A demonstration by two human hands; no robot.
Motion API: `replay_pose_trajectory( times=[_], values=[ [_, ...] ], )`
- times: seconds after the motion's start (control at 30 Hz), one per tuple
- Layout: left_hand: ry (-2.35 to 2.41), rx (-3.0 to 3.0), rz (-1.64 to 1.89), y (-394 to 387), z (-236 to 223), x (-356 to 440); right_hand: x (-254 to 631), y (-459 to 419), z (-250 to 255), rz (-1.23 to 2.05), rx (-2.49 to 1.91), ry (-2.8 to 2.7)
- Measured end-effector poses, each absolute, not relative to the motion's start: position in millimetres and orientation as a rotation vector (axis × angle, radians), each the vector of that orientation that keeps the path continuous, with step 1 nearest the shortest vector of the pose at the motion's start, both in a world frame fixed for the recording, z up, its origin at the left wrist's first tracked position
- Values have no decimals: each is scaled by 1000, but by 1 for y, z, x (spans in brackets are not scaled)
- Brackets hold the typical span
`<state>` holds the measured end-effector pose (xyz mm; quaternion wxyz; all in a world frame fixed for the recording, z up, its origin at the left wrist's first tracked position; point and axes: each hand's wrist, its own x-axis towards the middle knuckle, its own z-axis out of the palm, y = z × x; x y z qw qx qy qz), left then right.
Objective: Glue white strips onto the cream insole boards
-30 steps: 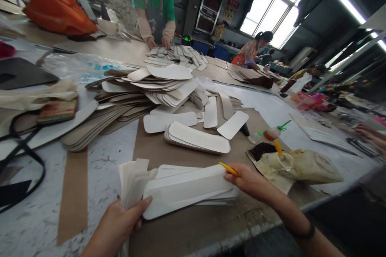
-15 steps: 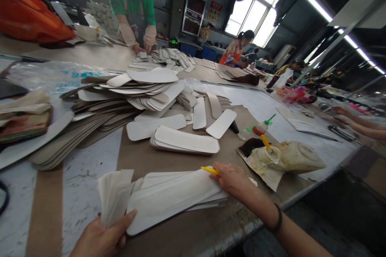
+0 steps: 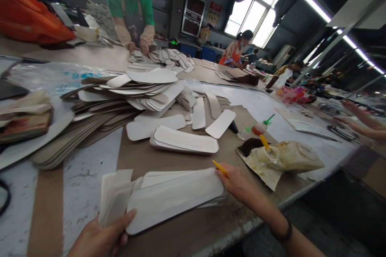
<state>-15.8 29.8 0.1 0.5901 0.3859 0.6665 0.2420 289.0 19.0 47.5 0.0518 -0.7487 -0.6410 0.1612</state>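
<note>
My left hand (image 3: 101, 235) is closed around a fanned bunch of thin off-white strips (image 3: 116, 192). Its thumb presses the lower left corner of a long white rounded panel (image 3: 176, 200), the top one of a loosely fanned stack. At the panel's right end is my right hand (image 3: 238, 180), its fingers closed on a pointed yellow stick (image 3: 220, 168). The stick's tip points up and left above the panel; its other end is hidden in the fingers. Just behind lies a neat pile of smaller white panels (image 3: 185, 139).
A large heap of white and grey panels (image 3: 120, 100) covers the left middle of the table. On the right lies a stained container (image 3: 295, 156) with a yellow piece at its mouth, beside small green-tipped bottles (image 3: 261, 127). A co-worker in green (image 3: 131, 12) handles pieces across the table.
My right hand has shifted slightly right and down toward the panel's end, the yellow stick now angled more steeply. My left hand keeps its hold on the strips, nearly in place.
</note>
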Motion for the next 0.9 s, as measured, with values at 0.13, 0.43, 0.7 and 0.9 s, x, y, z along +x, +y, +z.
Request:
replay_pose_trajectory(
  times=[0.13,0.43,0.7,0.9],
  values=[
    [1492,825,640,24,13,-20,289,16,43,696,-2126,-1824],
    [1364,739,807,14,20,-31,293,-3,30,1256,-1928,-1190],
    [1008,441,706,5,24,-34,271,-36,41,1568,-1537,-701],
    [1184,544,753,15,27,-24,288,-30,37,1493,-1570,-806]
  ],
)
